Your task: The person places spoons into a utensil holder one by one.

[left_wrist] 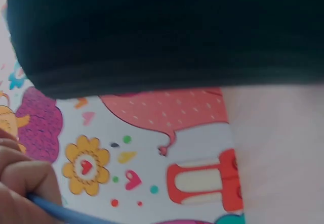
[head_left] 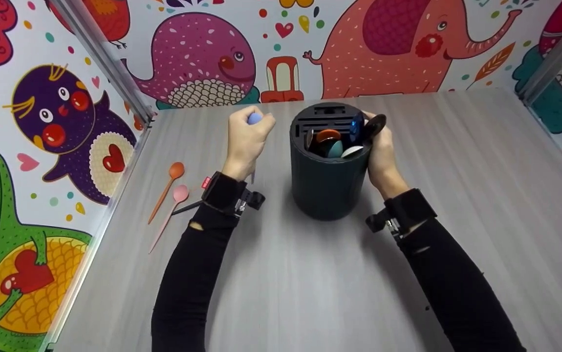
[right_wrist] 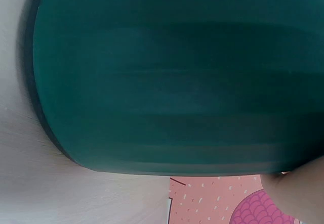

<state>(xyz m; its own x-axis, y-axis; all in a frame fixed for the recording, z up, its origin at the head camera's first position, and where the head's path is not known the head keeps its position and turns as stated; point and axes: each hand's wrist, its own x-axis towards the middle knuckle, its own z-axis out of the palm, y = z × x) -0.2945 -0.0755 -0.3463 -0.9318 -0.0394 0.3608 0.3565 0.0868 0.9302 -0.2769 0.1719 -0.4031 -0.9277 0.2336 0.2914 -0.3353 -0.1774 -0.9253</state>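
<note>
In the head view my left hand (head_left: 247, 139) is curled in a fist round a blue spoon (head_left: 255, 118); its rounded end shows above the fist and its thin handle below the hand. The left wrist view catches part of the blue handle (left_wrist: 76, 215) between the fingers. A dark green utensil holder (head_left: 327, 188) stands upright on the table, with several spoons (head_left: 329, 136) in its front opening. My right hand (head_left: 382, 159) grips the holder's right side, its fingers partly hidden behind it. Beside that hand a dark spoon (head_left: 375, 126) leans over the rim.
On the table (head_left: 310, 293), left of my left arm, lie an orange spoon (head_left: 176, 170) and a pink spoon (head_left: 181, 193). A black handle (head_left: 186, 208) runs partly under the left wrist. Patterned walls (head_left: 203, 54) with metal corner posts (head_left: 110, 63) border the table at the back and sides.
</note>
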